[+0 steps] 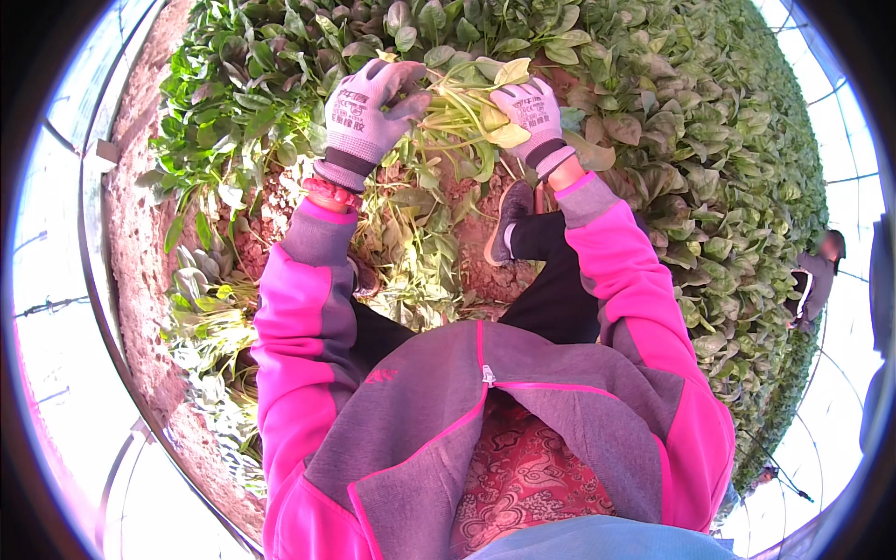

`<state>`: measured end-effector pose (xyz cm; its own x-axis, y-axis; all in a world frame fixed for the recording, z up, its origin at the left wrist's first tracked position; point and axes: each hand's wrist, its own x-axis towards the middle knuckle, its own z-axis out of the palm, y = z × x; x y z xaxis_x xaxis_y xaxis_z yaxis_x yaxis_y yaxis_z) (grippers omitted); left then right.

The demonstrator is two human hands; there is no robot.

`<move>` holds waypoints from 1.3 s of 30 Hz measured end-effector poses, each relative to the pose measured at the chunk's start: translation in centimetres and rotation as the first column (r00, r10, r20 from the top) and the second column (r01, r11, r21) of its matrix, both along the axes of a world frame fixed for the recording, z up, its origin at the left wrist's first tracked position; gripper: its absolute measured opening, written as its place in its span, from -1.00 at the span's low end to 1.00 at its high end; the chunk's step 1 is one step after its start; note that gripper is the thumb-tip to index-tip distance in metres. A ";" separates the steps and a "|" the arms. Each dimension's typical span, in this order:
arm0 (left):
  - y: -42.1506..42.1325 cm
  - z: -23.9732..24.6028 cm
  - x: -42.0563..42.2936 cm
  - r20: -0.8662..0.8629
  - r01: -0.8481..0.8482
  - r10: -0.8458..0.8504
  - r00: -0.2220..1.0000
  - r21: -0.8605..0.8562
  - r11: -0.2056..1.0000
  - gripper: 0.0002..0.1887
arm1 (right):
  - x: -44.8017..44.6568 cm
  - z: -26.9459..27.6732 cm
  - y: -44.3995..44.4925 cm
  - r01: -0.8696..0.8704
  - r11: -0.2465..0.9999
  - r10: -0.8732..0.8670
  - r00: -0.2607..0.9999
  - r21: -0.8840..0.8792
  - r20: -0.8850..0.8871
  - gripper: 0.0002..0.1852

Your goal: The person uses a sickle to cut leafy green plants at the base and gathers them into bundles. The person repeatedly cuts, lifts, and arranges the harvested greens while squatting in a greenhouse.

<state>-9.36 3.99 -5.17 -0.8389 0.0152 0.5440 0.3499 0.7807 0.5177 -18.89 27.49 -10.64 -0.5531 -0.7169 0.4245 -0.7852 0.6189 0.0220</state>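
Observation:
My right hand (530,119), in a pale knit work glove with dark printing, is closed around a bunch of leafy greens (458,105) that look like spinach. The bunch lies sideways between my hands, pale stems toward the left, with yellowish leaves by the right glove. My left hand (371,108), in a matching glove, is at the stem end with its thumb and fingers curled. Whether its fingertips grip any stems is hidden. A thin pinkish shaft (538,199) shows just below my right wrist; what it belongs to cannot be seen.
Dense spinach-like plants (700,175) grow ahead and to the right. Loose leaves (420,259) litter the soil (490,227) by my shoe (509,222). Pulled greens (217,315) lie at left, beside a bare dirt strip (143,280) and greenhouse frame (91,231). Another person (815,280) is far right.

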 end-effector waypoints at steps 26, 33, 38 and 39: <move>-2.7 1.3 0.8 0.362 -0.080 0.318 0.876 -0.541 0.837 -0.53 | 0.3 0.6 0.4 0.055 0.993 -0.051 0.998 0.107 -0.041 -0.63; 1.3 -1.1 0.0 -0.036 -0.038 0.022 0.999 -0.518 0.854 -0.66 | 0.7 0.5 -0.6 0.059 0.968 -0.059 0.998 0.245 -0.006 -0.54; 1.3 -1.3 -0.3 -0.021 0.034 -0.045 0.999 -0.389 0.921 -0.76 | 1.0 0.9 -0.6 0.061 0.973 -0.070 0.997 0.221 0.032 -0.56; 1.3 -1.3 -0.3 -0.028 0.054 -0.066 0.997 -0.327 0.943 -0.76 | 1.1 1.0 -0.6 0.065 0.970 -0.074 0.997 0.234 0.029 -0.56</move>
